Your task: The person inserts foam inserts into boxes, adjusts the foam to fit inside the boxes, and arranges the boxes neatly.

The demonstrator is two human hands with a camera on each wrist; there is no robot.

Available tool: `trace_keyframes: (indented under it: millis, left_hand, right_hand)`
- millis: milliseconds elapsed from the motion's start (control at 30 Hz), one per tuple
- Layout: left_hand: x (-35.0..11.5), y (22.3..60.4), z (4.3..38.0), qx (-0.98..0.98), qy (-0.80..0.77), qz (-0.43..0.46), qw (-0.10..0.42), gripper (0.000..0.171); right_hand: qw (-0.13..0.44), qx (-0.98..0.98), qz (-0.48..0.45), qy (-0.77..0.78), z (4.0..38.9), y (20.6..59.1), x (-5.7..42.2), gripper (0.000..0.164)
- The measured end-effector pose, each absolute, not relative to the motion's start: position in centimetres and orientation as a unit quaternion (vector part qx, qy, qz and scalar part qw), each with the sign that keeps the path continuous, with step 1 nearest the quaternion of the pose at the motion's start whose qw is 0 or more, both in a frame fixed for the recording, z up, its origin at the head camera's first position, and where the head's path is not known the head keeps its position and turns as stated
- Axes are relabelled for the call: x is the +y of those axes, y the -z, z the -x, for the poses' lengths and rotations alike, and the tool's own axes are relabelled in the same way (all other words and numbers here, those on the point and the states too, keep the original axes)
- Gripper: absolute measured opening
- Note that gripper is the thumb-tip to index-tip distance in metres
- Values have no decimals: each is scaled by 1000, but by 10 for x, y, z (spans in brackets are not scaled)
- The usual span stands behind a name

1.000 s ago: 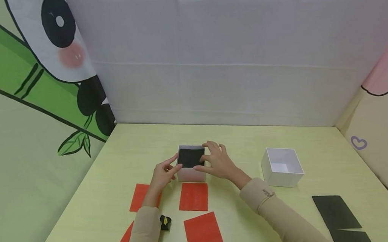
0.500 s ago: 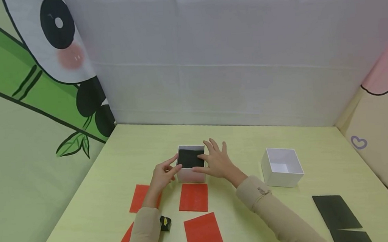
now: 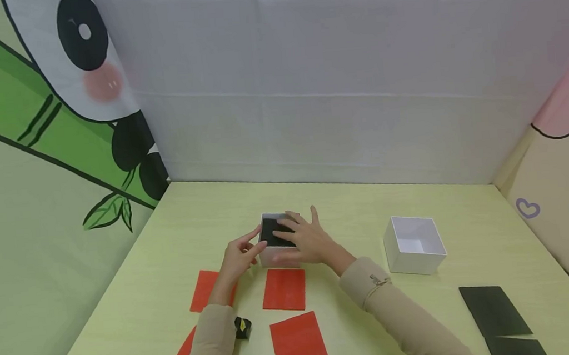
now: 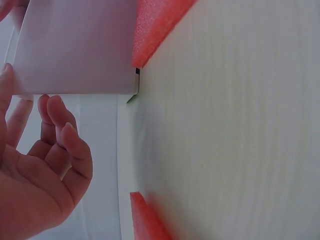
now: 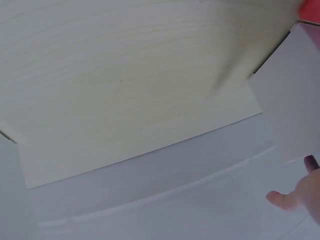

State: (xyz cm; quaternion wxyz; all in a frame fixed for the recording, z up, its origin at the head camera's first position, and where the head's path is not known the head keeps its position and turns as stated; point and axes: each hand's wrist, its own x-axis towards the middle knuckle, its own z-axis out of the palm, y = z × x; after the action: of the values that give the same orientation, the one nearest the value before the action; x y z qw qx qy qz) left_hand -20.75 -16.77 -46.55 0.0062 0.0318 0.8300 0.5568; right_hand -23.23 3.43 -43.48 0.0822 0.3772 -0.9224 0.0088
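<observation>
In the head view, a white open-topped box (image 3: pixel 267 257) stands mid-table with a black square sheet (image 3: pixel 269 230) inside its rim. My left hand (image 3: pixel 238 257) holds the box's left side near the front corner, thumb in front and index finger along the side. The left wrist view shows its other fingers bent beside the box wall (image 4: pixel 75 50). My right hand (image 3: pixel 309 239) lies over the sheet's right part with fingers spread; whether every fingertip touches it cannot be told. Only a little of the right hand (image 5: pixel 305 200) appears beside the box in the right wrist view.
Several red foam squares (image 3: pixel 283 289) lie in front of the box, some partly under the left arm. A second white box (image 3: pixel 416 262) stands to the right. Black sheets (image 3: pixel 494 310) lie at the front right. A small black item (image 3: pixel 243 328) sits beside the left sleeve.
My right hand has moved left from the box's right rim, its fingers now spread over the black sheet. The left hand and the box have stayed put.
</observation>
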Motion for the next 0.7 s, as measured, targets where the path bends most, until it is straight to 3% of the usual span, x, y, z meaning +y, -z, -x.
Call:
trace_keyframes:
  millis: [200, 400, 700]
  left_hand:
    - [-163, 439, 193, 824, -564, -47, 13, 48]
    - [-169, 463, 207, 829, -557, -37, 10, 51]
    - [-169, 466, 207, 827, -560, -39, 10, 50]
  right_hand:
    - [57, -918, -392, -21, 233, 438, 27, 69]
    - [42, -923, -382, -26, 234, 437, 22, 68]
    - [31, -927, -373, -27, 237, 436, 16, 67]
